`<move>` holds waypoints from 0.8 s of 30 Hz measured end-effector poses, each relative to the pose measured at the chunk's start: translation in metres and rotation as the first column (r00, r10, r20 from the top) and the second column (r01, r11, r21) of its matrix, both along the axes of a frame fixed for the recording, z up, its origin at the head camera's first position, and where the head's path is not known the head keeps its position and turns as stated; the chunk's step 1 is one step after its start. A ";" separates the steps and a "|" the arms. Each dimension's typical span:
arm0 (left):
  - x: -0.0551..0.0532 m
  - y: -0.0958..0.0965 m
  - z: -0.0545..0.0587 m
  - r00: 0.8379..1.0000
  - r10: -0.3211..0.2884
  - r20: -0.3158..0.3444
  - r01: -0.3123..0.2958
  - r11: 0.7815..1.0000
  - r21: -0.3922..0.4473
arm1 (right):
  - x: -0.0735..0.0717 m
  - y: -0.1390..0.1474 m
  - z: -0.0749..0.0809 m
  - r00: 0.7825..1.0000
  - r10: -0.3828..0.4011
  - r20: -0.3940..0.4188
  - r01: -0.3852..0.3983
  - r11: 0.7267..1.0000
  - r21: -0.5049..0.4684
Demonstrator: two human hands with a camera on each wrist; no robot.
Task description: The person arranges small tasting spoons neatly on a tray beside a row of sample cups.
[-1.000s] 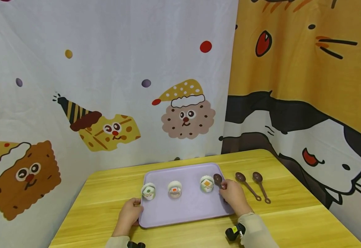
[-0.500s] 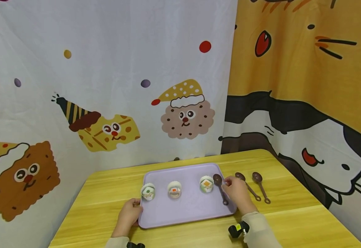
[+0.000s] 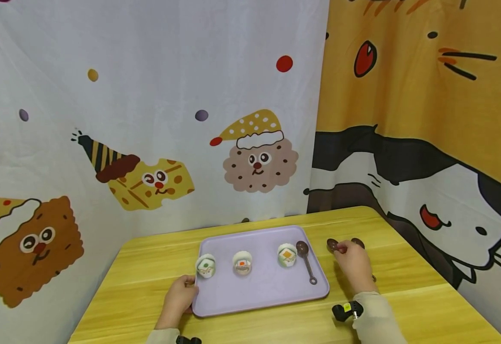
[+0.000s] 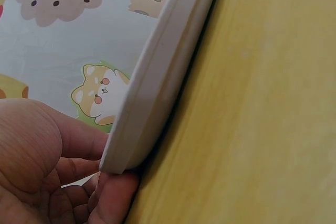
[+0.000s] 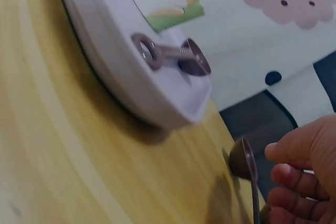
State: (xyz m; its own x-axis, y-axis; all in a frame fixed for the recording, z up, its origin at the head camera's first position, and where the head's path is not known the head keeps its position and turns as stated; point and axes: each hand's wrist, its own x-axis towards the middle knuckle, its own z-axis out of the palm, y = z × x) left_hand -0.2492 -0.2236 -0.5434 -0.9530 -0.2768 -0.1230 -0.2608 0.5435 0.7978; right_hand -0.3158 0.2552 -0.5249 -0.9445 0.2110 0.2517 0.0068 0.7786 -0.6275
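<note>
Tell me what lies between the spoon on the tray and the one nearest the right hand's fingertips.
Only the tray's right edge and bare table lie between the tray's spoon and the spoon bowl by the right hand; the head view shows it.

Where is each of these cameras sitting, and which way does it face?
Head: worn on the person's head, facing forward and down at the table and tray; left hand, right hand and sleeves show.
Left wrist: worn there, looking along the tray's edge toward the printed curtain; part of the left hand shows, gripping the rim.
Right wrist: worn there, looking past the table toward tray and curtain; part of the right hand shows, beside a loose spoon.
Shared: head and right wrist both show the spoon on the tray.
</note>
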 end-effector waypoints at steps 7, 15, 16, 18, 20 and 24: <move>0.000 0.000 0.000 1.000 0.004 0.004 -0.004 1.000 0.002 | -0.001 0.014 -0.010 0.997 -0.058 0.047 0.055 0.997 0.061; 0.000 -0.001 0.000 1.000 -0.003 -0.011 0.003 1.000 0.019 | 0.001 0.016 -0.011 0.994 -0.057 0.094 0.047 0.993 0.111; 0.000 -0.001 0.000 1.000 -0.004 -0.012 0.004 1.000 0.020 | 0.001 0.016 -0.011 0.993 -0.057 0.101 0.046 0.993 0.112; 0.000 -0.001 0.000 1.000 -0.004 -0.013 0.004 1.000 0.022 | 0.002 0.016 -0.010 0.992 -0.060 0.111 0.048 0.993 0.110; 0.000 -0.001 0.000 1.000 -0.003 -0.016 0.004 1.000 0.025 | 0.002 0.016 -0.010 0.989 -0.070 0.129 0.057 0.993 0.102; 0.000 0.000 0.000 1.000 -0.002 -0.018 0.003 1.000 0.025 | 0.001 0.017 -0.011 0.981 -0.090 0.169 0.073 0.992 0.106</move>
State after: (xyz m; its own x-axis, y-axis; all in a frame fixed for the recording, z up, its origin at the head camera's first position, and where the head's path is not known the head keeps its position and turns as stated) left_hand -0.2488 -0.2241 -0.5430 -0.9558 -0.2716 -0.1128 -0.2450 0.5237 0.8159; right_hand -0.3147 0.2717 -0.5356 -0.9562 0.2716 0.1095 0.1747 0.8290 -0.5313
